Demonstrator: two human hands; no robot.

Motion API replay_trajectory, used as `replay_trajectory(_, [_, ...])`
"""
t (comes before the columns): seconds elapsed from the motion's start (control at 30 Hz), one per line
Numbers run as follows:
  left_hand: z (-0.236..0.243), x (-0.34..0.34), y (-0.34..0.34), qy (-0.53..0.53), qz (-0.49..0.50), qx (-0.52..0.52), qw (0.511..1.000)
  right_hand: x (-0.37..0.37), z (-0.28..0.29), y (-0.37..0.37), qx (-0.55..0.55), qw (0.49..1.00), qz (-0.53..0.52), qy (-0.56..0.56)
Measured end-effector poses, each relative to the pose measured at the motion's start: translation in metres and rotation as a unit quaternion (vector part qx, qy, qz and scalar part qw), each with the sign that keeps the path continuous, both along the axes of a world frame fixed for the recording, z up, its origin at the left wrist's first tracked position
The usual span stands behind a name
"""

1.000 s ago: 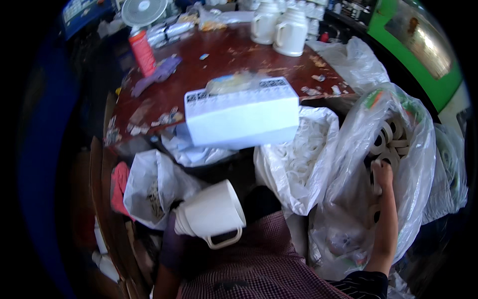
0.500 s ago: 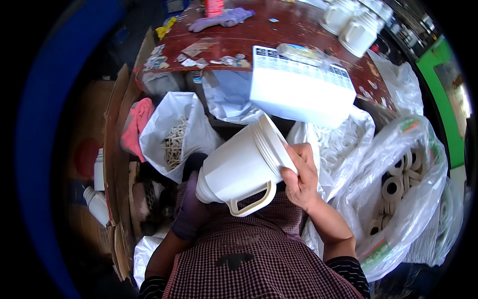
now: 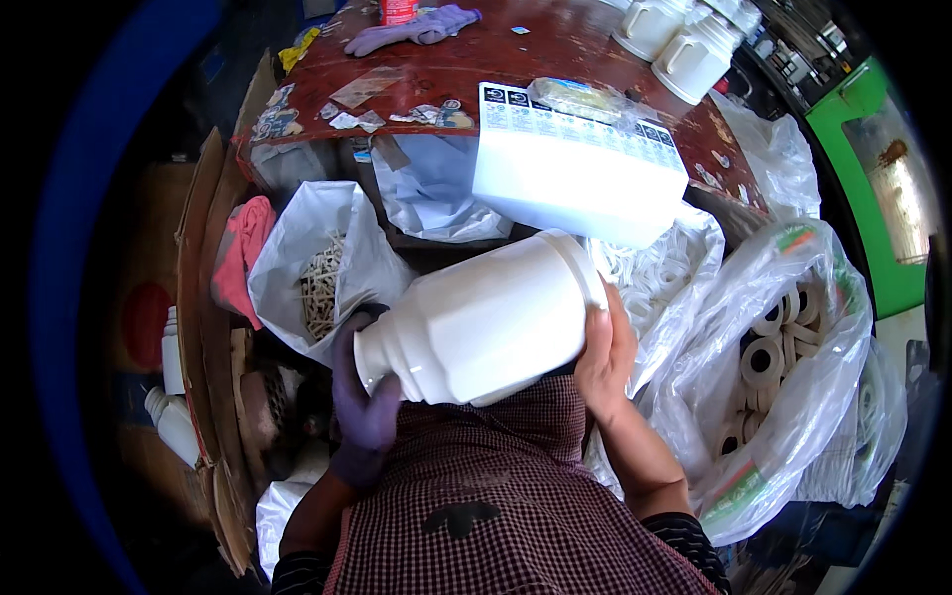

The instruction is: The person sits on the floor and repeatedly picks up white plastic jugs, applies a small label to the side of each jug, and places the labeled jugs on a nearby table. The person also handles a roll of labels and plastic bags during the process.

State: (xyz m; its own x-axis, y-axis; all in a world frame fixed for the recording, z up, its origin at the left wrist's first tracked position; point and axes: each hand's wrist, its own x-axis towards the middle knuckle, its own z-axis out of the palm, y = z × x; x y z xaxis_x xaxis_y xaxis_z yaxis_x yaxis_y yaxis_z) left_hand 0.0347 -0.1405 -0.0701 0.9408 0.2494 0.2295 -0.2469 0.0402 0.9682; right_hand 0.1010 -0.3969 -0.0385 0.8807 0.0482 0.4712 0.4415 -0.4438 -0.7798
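A white plastic jug body (image 3: 476,317) lies sideways over my lap, its narrow stepped end to the left and its handle mostly turned out of sight. My left hand (image 3: 367,407), in a purple glove, grips that narrow end. My bare right hand (image 3: 607,357) holds the wide rimmed end, fingers wrapped along it. Just beyond the jug, a white sack (image 3: 297,238) holds small pale pieces, and another sack (image 3: 654,260) holds translucent rings. At my right a clear bag (image 3: 744,491) contains several thick cream rings (image 3: 763,362).
A worn red table (image 3: 555,45) carries a white carton (image 3: 580,178), a purple glove (image 3: 407,32), a red canister (image 3: 399,10) and white jugs (image 3: 694,59). A cardboard wall (image 3: 198,258), pink cloth (image 3: 244,258) and white bottles (image 3: 174,426) stand left; green machinery (image 3: 843,149) is at right.
My right hand has left the bag of cream rings and taken hold of the jug's wide end. The jug has rolled over, swinging its handle out of view, and lies more level.
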Motion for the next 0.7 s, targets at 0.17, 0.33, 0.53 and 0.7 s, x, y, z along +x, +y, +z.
replay_trajectory(0.17, [0.044,-0.009,0.007,-0.307,-0.204,0.446,0.815,0.054,-0.036,-0.01,0.228,0.829,0.135,0.492])
replay_trajectory(0.33, [0.052,-0.006,0.017,-0.206,-0.211,0.431,0.853,0.05,-0.065,-0.01,0.273,0.797,0.125,0.524])
replay_trajectory(0.53, [-0.011,0.008,0.028,0.057,-0.066,-0.089,0.992,-0.002,-0.042,0.001,0.265,0.936,0.126,0.196])
replay_trajectory(0.7, [-0.007,0.037,0.032,0.005,-0.064,-0.004,0.998,-0.003,-0.062,0.003,0.386,0.821,0.119,0.404])
